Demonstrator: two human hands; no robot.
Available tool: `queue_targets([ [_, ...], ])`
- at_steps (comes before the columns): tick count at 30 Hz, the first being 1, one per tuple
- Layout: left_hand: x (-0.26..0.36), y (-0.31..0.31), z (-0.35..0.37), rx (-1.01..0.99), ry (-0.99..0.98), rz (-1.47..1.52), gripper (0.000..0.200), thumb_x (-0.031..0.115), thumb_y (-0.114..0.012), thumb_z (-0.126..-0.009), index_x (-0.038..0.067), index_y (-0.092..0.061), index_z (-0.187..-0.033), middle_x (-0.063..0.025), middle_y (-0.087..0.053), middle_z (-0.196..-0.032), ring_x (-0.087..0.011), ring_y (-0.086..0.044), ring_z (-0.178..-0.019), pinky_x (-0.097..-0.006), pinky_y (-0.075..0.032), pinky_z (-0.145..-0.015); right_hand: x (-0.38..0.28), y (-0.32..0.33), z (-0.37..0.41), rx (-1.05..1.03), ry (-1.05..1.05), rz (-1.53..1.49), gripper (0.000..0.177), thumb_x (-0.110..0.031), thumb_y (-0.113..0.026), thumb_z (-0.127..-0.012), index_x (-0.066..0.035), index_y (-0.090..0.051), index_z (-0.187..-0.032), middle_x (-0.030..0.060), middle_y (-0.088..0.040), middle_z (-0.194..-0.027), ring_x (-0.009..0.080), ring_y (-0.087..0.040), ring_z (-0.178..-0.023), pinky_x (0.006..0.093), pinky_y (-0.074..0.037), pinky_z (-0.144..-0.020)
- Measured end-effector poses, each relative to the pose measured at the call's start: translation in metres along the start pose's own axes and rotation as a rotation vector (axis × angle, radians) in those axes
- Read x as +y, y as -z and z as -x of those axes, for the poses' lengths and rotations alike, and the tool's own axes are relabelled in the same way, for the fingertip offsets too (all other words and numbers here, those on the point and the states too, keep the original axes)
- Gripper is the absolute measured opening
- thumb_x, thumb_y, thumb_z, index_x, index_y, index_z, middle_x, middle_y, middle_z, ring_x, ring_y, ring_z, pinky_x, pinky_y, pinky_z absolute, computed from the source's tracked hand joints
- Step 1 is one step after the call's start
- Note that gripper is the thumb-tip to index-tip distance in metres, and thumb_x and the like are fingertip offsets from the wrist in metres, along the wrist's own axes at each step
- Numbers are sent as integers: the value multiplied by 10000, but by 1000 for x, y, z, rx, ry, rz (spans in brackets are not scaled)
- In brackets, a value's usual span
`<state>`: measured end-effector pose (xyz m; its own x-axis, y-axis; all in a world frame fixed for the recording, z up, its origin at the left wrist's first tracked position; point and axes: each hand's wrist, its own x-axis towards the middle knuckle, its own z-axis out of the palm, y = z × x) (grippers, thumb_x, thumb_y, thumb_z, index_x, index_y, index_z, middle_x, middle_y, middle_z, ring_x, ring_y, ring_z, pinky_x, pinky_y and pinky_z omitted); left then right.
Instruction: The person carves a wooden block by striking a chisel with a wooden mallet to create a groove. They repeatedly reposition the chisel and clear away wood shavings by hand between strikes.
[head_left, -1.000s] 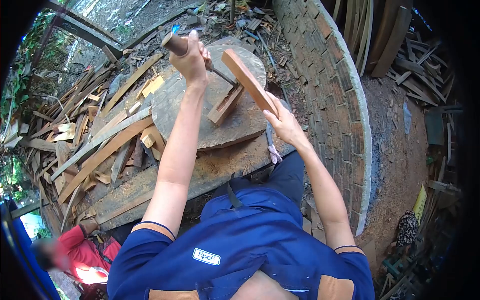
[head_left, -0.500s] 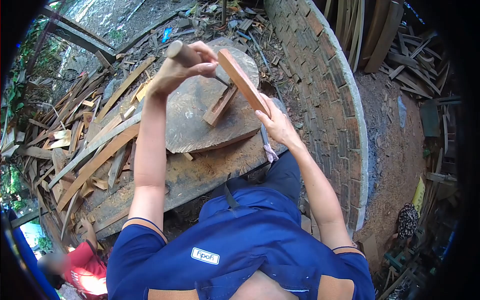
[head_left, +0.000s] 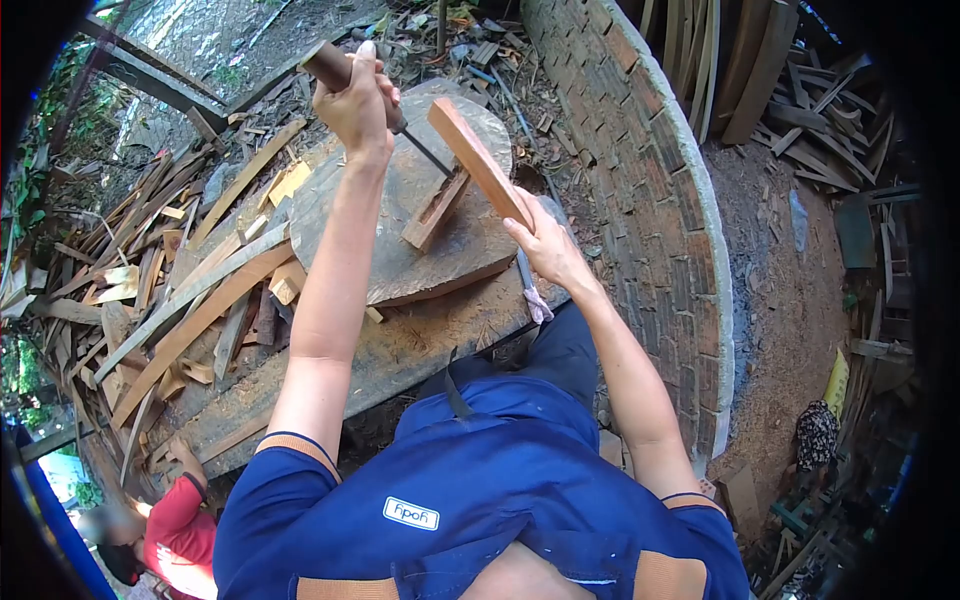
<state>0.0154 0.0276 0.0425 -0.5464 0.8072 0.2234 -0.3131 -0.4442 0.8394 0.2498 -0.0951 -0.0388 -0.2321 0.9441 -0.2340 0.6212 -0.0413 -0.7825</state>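
My left hand [head_left: 358,108] is closed around the wooden handle of a chisel [head_left: 426,152], which slants down to the right. The chisel's tip meets the far end of a small wooden block [head_left: 430,222] with a long slot cut in its top. My right hand [head_left: 546,242] grips the near end of a flat wooden bar [head_left: 478,158], held tilted beside and above the block. The bar hides part of the block's far end. Beneath them, the block rests on a round, thick wooden slab [head_left: 365,225].
The slab sits on a sawdust-covered bench [head_left: 400,345]. Wood strips and offcuts [head_left: 190,330] are heaped on the left. A curved brick wall [head_left: 640,190] runs close on the right. A person in a red shirt [head_left: 180,535] is at lower left, one hand near the bench.
My left hand has moved up and left and turned, the chisel handle with it, and more of the chisel's shaft shows. The right hand, bar and block are nearly unmoved.
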Motion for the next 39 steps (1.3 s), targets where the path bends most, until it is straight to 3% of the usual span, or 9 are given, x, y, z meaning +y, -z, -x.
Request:
queue_targets([
  [13, -52, 0, 6, 188, -224, -273, 303, 197, -697, -916, 17, -463, -980, -22, -522, -595, -108, -538, -436, -229, -432, -359, 3, -3, -1, -23, -40, -13, 616, -375, -536, -928, -202, -320, -1479, 239, -583, -1293, 437, -545, -1205, 481, -419, -1013],
  [16, -58, -8, 9, 124, -448, -477, 357, 221, -720, -896, 6, -473, -1039, -67, -604, -744, -132, -584, -507, -252, -475, -429, 3, 1, -5, 32, 73, -7, 617, -375, -544, -928, -156, -345, -1470, 220, -626, -1214, 380, -636, -1059, 456, -505, -885],
  [18, -40, -25, 26, 87, -516, -530, 353, 245, -739, -883, 14, -511, -1022, -76, -634, -800, -154, -623, -628, -294, -507, -562, -20, 28, -6, -260, -312, -514, 608, -380, -542, -937, -107, -376, -1454, 165, -630, -1091, 258, -647, -855, 404, -546, -679],
  [19, -38, -30, 30, 84, -520, -524, 353, 245, -739, -883, 14, -511, -1022, -76, -634, -800, -154, -623, -628, -294, -507, -562, -33, 37, -4, -168, -186, -433, 607, -390, -527, -938, -82, -400, -1445, 117, -591, -1015, 163, -578, -740, 345, -517, -546],
  [25, -38, -46, 50, -55, -412, -578, 342, 207, -759, -862, 17, -531, -1031, -76, -657, -814, -153, -646, -728, -300, -520, -666, -164, 115, 20, 370, 539, -262, 504, -261, -538, -959, -112, -430, -1429, 125, -661, -1005, 156, -585, -632, 343, -527, -589],
  [28, -43, -49, 54, -119, -387, -572, 326, 157, -765, -847, 15, -537, -1032, -75, -661, -814, -149, -650, -740, -296, -521, -679, -155, 121, 11, 448, 721, 137, 493, -248, -546, -958, -152, -426, -1427, 219, -693, -985, 333, -707, -875, 444, -552, -734],
  [30, -45, -50, 53, -157, -542, -536, 282, 144, -719, -864, 48, -473, -963, -124, -652, -702, -253, -693, -644, -339, -532, -614, -147, 123, 19, 286, 496, 547, 509, -252, -553, -949, -168, -422, -1433, 252, -681, -1001, 404, -680, -929, 466, -544, -771],
  [35, -37, -47, 53, -129, -412, -561, 305, 21, -701, -799, 35, -563, -1070, -151, -670, -779, -238, -700, -725, -324, -531, -679, -170, 128, 34, 354, 604, 94, 555, -292, -556, -934, -188, -395, -1454, 238, -682, -1010, 434, -657, -938, 490, -524, -841],
  [39, -58, -41, 38, -223, -461, -387, 168, 58, -708, -840, 49, -555, -909, -77, -666, -817, -144, -649, -714, -311, -517, -682, -137, 115, 17, 203, 387, 393, 571, -316, -558, -933, -188, -383, -1462, 212, -677, -1060, 411, -679, -909, 436, -539, -819],
])
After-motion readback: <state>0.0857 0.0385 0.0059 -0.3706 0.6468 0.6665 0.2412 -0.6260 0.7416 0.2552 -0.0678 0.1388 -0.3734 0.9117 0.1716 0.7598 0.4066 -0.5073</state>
